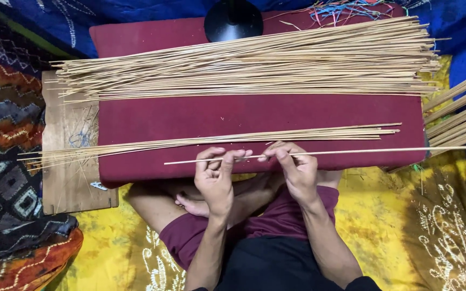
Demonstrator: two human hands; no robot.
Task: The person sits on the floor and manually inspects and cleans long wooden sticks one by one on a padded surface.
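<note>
Hands, left (215, 178) and right (296, 170), pinch one thin stick (351, 152) above a maroon cushion (254, 116) bearing stick bundles (254, 64).

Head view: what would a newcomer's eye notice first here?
First, the large pile of thin pale sticks across the far side of the dark red cushion. Next, both hands, left and right, pinching a single long stick at the cushion's near edge, beside a smaller bundle.

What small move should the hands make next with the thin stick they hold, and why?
Probably lay the stick on the small pile just beyond it. Left hand and right hand pinch it level above the red cushion, parallel to that pile; the big pile lies farther away.
</note>
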